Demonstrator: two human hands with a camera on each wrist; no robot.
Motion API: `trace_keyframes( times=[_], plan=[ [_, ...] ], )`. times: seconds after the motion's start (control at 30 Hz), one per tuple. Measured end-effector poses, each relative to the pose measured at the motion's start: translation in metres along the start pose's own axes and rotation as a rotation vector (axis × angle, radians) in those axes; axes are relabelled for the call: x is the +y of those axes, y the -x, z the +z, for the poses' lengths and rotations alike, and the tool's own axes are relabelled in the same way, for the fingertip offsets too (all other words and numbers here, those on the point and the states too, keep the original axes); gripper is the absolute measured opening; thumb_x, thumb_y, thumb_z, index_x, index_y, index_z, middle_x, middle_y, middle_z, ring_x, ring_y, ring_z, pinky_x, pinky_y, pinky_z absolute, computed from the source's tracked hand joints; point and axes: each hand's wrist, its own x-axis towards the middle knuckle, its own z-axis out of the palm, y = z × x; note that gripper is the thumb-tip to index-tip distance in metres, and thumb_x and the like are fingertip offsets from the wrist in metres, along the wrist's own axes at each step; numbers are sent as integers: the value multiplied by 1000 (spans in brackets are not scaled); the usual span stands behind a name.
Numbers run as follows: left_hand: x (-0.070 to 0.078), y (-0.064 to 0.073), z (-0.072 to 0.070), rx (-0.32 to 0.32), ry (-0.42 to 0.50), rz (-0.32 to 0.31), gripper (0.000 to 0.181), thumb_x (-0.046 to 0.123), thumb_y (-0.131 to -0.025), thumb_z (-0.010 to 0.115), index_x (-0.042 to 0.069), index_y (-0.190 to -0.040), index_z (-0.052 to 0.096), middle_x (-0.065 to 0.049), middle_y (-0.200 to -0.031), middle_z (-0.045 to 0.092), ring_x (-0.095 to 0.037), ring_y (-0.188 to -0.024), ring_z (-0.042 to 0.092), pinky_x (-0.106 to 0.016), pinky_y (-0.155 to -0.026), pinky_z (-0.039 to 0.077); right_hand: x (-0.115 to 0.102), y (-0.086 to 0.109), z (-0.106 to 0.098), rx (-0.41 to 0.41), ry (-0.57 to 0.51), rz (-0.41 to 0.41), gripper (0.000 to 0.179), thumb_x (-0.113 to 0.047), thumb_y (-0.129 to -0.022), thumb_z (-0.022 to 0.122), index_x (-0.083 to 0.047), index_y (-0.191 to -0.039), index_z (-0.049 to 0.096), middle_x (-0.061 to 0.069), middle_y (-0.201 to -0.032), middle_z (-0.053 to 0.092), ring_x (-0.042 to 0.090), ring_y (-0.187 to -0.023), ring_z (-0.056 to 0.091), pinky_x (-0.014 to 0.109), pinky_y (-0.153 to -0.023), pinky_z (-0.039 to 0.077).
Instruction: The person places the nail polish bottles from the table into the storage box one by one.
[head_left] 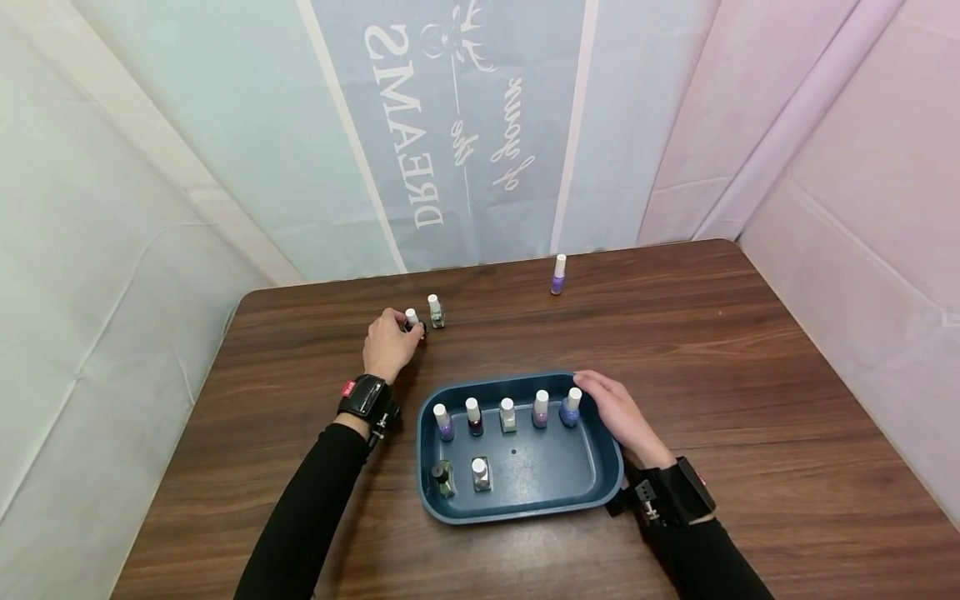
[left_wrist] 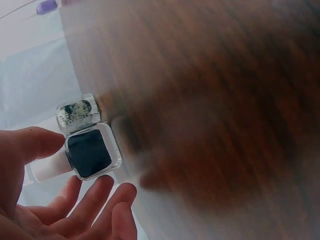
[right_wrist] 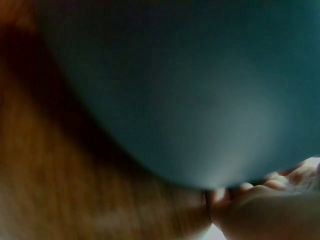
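My left hand [head_left: 390, 343] pinches a dark nail polish bottle [left_wrist: 90, 152] with a white cap, thumb on one side and fingers on the other. Right beside it stands a clear nail polish bottle with dark flecks [left_wrist: 77, 114], also white-capped. My right hand [head_left: 618, 417] holds the far right corner of a blue tray [head_left: 525, 510]; some of its fingers are hidden behind the wall. Inside the tray, a back row of several white-capped bottles [head_left: 507, 415] stands upright. Nearer the front left are a black-capped bottle [head_left: 443, 477] and a white-capped one [head_left: 481, 473].
A purple bottle [head_left: 558, 275] with a white cap stands near the far edge of the brown wooden table [head_left: 750, 400]. Printed fabric [head_left: 465, 125] hangs behind that edge, and pale curtains [head_left: 862, 233] border the sides.
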Motion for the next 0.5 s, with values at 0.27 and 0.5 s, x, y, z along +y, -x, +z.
trace_keyframes(
  times=[0.27, 0.5],
  plan=[
    [0, 0, 1, 6, -10, 7, 40, 36, -91, 59, 5, -116, 56, -15, -109, 63, -29, -84, 58, -39, -72, 44, 0, -1, 0, 4, 1, -1, 57, -39, -102, 38, 1, -143, 41, 22, -150, 37, 37, -143, 25, 58, -116, 13],
    [0, 0, 2, 11, -16, 17, 36, 35, -91, 58, 6, -112, 55, -14, -106, 63, -29, -82, 56, -39, -70, 42, 0, 0, 0, 0, -4, 4, 57, -39, -102, 37, 0, -143, 40, 21, -150, 37, 37, -144, 25, 58, -116, 12]
  ],
)
